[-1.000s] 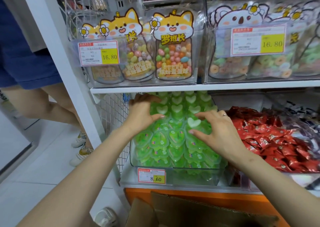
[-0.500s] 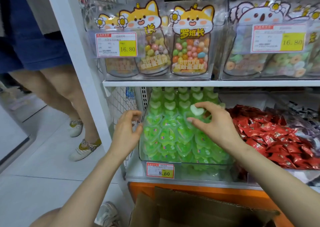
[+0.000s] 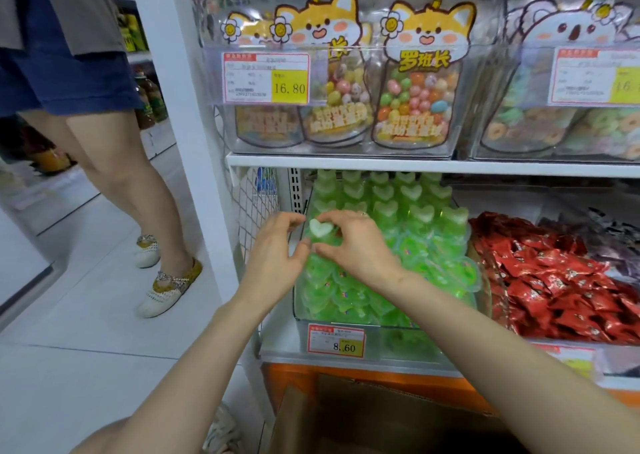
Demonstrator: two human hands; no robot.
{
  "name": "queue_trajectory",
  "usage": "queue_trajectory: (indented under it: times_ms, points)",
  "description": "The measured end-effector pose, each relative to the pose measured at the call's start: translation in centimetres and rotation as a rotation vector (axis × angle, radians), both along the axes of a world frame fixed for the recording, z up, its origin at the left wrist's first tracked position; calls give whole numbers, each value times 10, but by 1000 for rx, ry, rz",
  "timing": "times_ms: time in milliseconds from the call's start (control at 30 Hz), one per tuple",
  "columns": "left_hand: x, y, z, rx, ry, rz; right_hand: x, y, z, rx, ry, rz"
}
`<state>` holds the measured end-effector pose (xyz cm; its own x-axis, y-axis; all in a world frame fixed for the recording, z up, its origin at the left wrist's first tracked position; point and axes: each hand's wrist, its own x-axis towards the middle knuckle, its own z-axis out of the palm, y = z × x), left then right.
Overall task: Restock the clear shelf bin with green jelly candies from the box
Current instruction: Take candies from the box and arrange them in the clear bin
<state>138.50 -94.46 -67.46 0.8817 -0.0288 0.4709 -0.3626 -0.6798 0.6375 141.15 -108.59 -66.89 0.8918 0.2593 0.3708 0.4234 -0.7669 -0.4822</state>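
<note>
Where the lower shelf meets the white upright (image 3: 180,141), the clear shelf bin (image 3: 346,320) is shown nearly filled with green jelly candies (image 3: 398,211). These are stacked in rows of heart-shaped cups that rise toward the back. One heart-shaped jelly candy (image 3: 320,228), its pale face turned to the camera, is held over the left side of the bin, against the stacked rows. It is pinched by the right hand (image 3: 356,249), whose thumb and forefinger are curled closed on its right edge. The left hand (image 3: 277,256) is cupped just beside the candy on its left, with the fingers bent and slightly parted. Its forefinger and thumb appear to touch the cup, though contact cannot be confirmed in this view.

The cardboard box (image 3: 363,415) is seen at the lower edge of the view, below the orange shelf base (image 3: 287,374); its contents are not visible. A price tag marked 8.60 (image 3: 336,340) is fixed to the bin's front. Red-wrapped candies (image 3: 554,280) are heaped in the neighbouring bin to the right. On the upper shelf (image 3: 415,167), pouches of coloured jelly beans (image 3: 415,82) printed with a cartoon animal are stood in a clear bin bearing a tag marked 16.80 (image 3: 266,78). In the aisle to the left, the legs of another person (image 3: 138,162) are seen, in blue shorts and slip-on shoes.
</note>
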Motion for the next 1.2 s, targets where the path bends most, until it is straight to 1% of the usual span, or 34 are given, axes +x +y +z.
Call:
queue_trajectory:
  times_ms: [100, 167, 300, 367, 433, 533, 600, 700, 800, 900, 967, 1100, 1200]
  points:
    - [2, -3, 0, 1, -9, -5, -6, -10, 5, -31, -17, 21]
    - [5, -4, -1, 8, -7, -5, -14, -33, 8, -23, -92, -10]
    - [12, -7, -4, 87, 20, -8, -30, -108, 1, 8, -271, -220]
    - [14, -8, -4, 71, 62, -15, -34, -142, -6, 37, -289, -327]
    - [15, -10, -4, 46, 75, -23, -36, -165, -9, 76, -270, -377]
    - [14, -10, -5, 33, 86, -33, -35, -181, -11, 57, -241, -351]
    - [13, -10, -5, 68, 58, -1, -32, -185, -13, 36, -193, -320]
    - [11, -11, -3, 231, -76, -8, -28, -186, -17, 34, -133, -254]
    - [11, -16, -3, 356, -50, -71, -24, -183, -18, 48, -103, -238]
    - [14, -20, -6, 444, -43, -74, -23, -177, -19, 54, -65, -265]
    - [15, -21, -6, 454, -37, -60, -23, -174, -21, 49, -80, -273]
    - [17, -23, -7, 437, -40, -61, -13, -174, -19, 11, -181, -282]
    - [19, -24, -7, 426, -40, -61, -3, -175, -15, 2, -164, -278]
